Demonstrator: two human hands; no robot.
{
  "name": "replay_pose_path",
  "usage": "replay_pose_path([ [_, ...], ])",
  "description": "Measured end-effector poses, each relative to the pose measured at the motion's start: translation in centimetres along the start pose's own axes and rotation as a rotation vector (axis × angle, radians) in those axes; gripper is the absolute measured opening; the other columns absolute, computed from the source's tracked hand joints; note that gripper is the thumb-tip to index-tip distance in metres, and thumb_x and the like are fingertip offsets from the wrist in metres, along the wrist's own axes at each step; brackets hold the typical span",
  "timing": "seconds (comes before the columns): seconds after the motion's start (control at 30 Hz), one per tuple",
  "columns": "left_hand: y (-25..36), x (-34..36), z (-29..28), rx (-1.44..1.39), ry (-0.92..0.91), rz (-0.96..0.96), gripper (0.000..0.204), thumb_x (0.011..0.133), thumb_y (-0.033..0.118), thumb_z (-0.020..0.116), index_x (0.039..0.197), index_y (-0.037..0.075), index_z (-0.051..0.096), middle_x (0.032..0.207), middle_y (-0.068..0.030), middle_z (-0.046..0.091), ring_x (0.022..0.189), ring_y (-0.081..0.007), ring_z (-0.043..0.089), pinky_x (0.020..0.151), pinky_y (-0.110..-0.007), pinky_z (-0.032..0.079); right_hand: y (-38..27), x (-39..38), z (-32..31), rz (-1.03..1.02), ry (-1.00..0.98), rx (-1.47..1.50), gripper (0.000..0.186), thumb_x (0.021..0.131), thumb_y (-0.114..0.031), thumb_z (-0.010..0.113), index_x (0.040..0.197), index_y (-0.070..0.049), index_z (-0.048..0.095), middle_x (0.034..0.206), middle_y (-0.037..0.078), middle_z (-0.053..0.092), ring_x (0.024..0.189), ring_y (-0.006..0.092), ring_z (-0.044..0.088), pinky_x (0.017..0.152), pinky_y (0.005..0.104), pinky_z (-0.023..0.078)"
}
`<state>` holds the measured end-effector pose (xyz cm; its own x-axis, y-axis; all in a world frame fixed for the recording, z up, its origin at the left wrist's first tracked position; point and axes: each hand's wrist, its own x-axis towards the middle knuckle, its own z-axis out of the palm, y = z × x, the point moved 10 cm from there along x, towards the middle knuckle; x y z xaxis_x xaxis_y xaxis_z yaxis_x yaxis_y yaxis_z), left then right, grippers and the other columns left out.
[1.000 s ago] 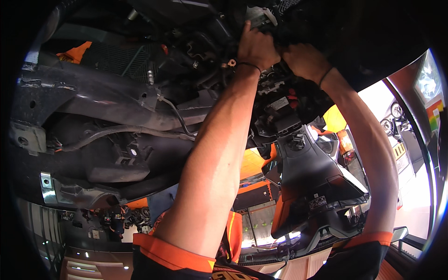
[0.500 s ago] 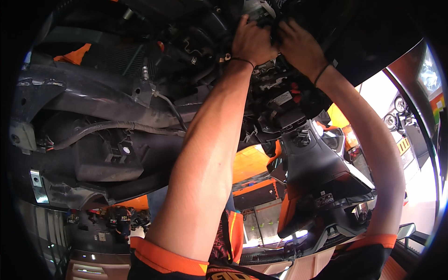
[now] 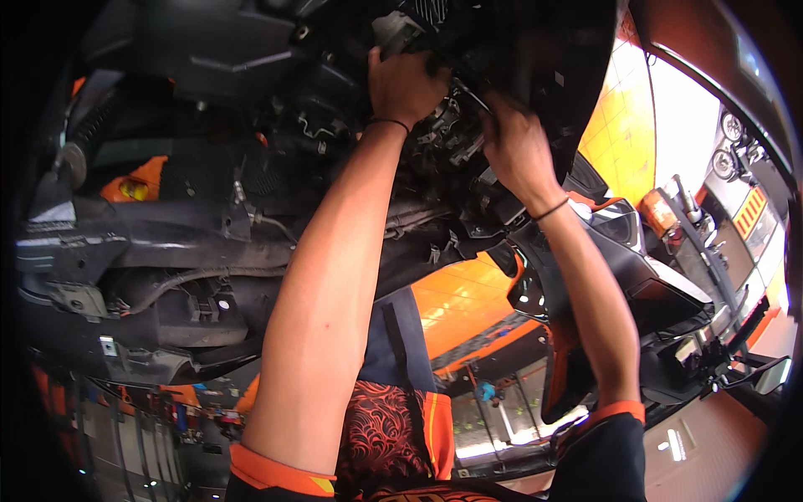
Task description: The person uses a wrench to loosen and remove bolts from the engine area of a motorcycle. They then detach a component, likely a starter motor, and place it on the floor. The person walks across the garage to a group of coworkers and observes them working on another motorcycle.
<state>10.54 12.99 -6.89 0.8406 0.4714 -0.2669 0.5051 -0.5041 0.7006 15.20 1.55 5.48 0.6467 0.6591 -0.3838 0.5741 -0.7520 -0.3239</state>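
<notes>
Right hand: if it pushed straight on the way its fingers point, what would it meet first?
The right hand points up and left into the dark tangle of black scooter wiring and metal brackets. It would likely meet that cluster at once, close beside the left hand; depth is unclear.

Two hands are reaching up into the dark scooter frame (image 3: 209, 251): the left hand (image 3: 406, 84) and the right hand (image 3: 514, 146), each wearing one thin black wristband, two bands in all. Right of that frame, one orange turn-signal lamp (image 3: 658, 213) and one mirror (image 3: 771, 374) are showing.
</notes>
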Motion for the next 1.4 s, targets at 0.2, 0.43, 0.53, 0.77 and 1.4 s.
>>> replay_pose_path([
  [0.2, 0.8, 1.3, 1.7, 0.012, -0.365, 0.002, 0.035, 0.085, 0.046, 0.06, 0.101, 0.021, 0.077, 0.101, -0.0113, 0.074, 0.096, -0.0284, 0.07, 0.107, -0.051, 0.029, 6.4, -1.5, 4.7, 0.221, 0.357, 0.337, 0.025, 0.089, -0.014, 0.068, 0.11, -0.001, 0.068, 0.104, 0.019, 0.068, 0.098, 0.0406, 0.065, 0.083, 0.0443, 0.051],
  [0.43, -0.4, 1.6, 5.4, -0.253, -0.769, 0.055, 0.04, 0.085, 0.035, 0.072, 0.117, 0.01, 0.073, 0.116, -0.0091, 0.072, 0.109, -0.0214, 0.067, 0.094, -0.03, 0.047, 7.7, -2.2, 9.2, 0.388, 0.43, 0.595, 0.028, 0.089, -0.025, 0.067, 0.112, -0.01, 0.071, 0.107, 0.016, 0.069, 0.101, 0.0375, 0.064, 0.087, 0.0454, 0.051],
  [0.53, 1.2, 1.2, 4.9, -0.251, -0.885, -0.142, 0.04, 0.089, 0.033, 0.07, 0.12, 0.007, 0.072, 0.12, -0.0097, 0.071, 0.115, -0.0201, 0.063, 0.1, -0.031, 0.045, 8.0, -2.8, 9.0, 0.444, 0.482, 0.619, 0.027, 0.089, -0.028, 0.067, 0.109, -0.01, 0.071, 0.105, 0.015, 0.07, 0.098, 0.037, 0.065, 0.084, 0.0448, 0.052],
  [0.77, 0.6, 0.8, 5.1, -0.104, -0.923, -0.27, 0.041, 0.091, 0.032, 0.07, 0.123, 0.007, 0.069, 0.121, -0.0082, 0.07, 0.117, -0.0193, 0.06, 0.103, -0.032, 0.042, 7.9, -3.0, 8.7, 0.489, 0.484, 0.593, 0.024, 0.088, -0.025, 0.069, 0.107, -0.01, 0.072, 0.103, 0.013, 0.072, 0.094, 0.0373, 0.067, 0.08, 0.0443, 0.053],
  [1.4, 1.6, 1.0, 5.4, -0.057, -0.92, -0.304, 0.036, 0.095, 0.024, 0.064, 0.125, 0.006, 0.067, 0.122, -0.0069, 0.069, 0.112, -0.0164, 0.06, 0.1, -0.031, 0.042, 7.7, -2.7, 8.1, 0.367, 0.574, 0.586, 0.022, 0.085, -0.023, 0.071, 0.105, -0.012, 0.071, 0.098, 0.008, 0.071, 0.089, 0.0352, 0.068, 0.074, 0.0435, 0.053],
])
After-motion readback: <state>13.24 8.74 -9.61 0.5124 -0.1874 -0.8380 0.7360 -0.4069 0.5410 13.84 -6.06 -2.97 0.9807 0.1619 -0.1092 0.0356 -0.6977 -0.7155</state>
